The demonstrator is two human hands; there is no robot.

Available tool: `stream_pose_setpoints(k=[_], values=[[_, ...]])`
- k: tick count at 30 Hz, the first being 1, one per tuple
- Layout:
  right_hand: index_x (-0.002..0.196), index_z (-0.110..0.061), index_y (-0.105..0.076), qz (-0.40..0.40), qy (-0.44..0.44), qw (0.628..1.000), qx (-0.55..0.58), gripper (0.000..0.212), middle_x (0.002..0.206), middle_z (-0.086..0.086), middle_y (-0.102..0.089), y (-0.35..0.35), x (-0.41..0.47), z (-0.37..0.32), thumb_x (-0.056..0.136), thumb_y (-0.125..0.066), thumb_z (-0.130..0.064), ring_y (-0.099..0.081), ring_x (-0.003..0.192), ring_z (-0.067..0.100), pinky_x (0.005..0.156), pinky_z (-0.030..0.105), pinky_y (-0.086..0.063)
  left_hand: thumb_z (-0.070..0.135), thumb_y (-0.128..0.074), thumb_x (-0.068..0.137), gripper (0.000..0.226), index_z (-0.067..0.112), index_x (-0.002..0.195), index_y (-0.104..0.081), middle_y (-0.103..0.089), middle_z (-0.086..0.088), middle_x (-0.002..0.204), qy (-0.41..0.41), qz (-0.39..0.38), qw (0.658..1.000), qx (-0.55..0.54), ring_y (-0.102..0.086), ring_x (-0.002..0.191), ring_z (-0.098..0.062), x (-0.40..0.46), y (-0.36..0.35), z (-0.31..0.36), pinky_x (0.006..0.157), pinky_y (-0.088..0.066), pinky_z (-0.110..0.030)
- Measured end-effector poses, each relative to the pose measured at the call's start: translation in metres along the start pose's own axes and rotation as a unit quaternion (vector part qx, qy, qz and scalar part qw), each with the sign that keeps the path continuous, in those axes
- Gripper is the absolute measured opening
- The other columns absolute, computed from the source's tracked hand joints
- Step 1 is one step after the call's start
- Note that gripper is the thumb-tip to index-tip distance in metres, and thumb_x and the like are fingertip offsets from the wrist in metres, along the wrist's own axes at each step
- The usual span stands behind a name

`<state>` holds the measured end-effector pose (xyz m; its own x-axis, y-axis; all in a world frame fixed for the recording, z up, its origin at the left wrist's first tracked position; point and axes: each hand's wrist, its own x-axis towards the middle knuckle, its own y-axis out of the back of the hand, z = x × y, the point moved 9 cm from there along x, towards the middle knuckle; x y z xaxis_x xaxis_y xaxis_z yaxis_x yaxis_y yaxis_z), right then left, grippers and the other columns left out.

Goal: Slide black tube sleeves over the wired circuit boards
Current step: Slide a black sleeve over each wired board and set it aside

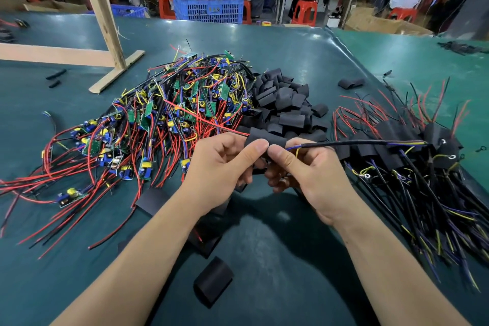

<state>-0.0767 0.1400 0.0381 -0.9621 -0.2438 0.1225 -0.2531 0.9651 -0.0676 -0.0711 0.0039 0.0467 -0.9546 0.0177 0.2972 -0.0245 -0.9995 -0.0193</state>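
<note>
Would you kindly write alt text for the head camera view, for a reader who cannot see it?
Two hands, left hand and right hand, hold a black sleeve over a wired board above a green table. A pile of wired boards lies left, loose sleeves behind, finished pieces right.

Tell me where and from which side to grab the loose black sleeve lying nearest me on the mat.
Pinch the loose black sleeve across its flat faces near the upper-right open end, coming from above. It lies flattened and alone on the green mat, so fingers must slip under an edge. Both the left hand and the right hand are busy holding the sleeved board.
</note>
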Motion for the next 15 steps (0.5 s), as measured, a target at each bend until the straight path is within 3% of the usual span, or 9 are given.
stream_pose_setpoints(k=[6,8,13,15], values=[[0.067,-0.03,-0.068,-0.005,-0.014,1.0,0.017,0.01,0.068,0.007,-0.071,0.0007,0.0001,0.002,0.074,-0.073,-0.034,-0.064,0.053,0.019,0.047,0.026,-0.052,0.033,-0.065,0.08,0.022,0.011,0.08,-0.07,-0.07,-0.001,0.066,0.008,-0.017,1.0,-0.005,-0.053,0.045,-0.012,0.0019,0.0007,-0.0034,0.043,-0.043,-0.022],[0.068,-0.031,-0.07,-0.02,-0.025,0.999,0.009,0.009,0.07,0.007,-0.071,-0.0003,0.0001,0.0042,0.075,-0.072,-0.036,-0.066,0.055,0.019,0.048,0.026,-0.053,0.033,-0.065,0.082,0.017,0.018,0.077,-0.073,-0.071,-0.003,0.067,0.005,-0.018,1.0,-0.002,-0.054,0.045,-0.013,0.0018,0.0028,-0.0057,0.043,-0.043,-0.022],[0.068,-0.026,-0.071,-0.025,-0.012,0.999,-0.027,0.017,0.066,0.009,-0.07,0.0019,-0.0011,0.002,0.08,-0.068,-0.038,-0.067,0.056,0.021,0.049,0.024,-0.051,0.046,-0.068,0.079,0.027,0.021,0.07,-0.075,-0.065,-0.028,0.068,0.0,-0.026,1.0,0.003,-0.05,0.042,-0.016,0.0018,0.0017,-0.0084,0.042,-0.041,-0.022],[0.068,-0.024,-0.071,-0.015,0.003,0.999,-0.029,0.019,0.063,0.008,-0.068,0.0033,-0.0011,-0.0007,0.083,-0.067,-0.036,-0.065,0.054,0.021,0.048,0.025,-0.051,0.045,-0.068,0.08,0.025,0.023,0.072,-0.076,-0.069,-0.02,0.07,0.013,-0.026,0.999,-0.014,-0.052,0.042,-0.015,0.0022,0.0005,-0.0099,0.04,-0.041,-0.022]])
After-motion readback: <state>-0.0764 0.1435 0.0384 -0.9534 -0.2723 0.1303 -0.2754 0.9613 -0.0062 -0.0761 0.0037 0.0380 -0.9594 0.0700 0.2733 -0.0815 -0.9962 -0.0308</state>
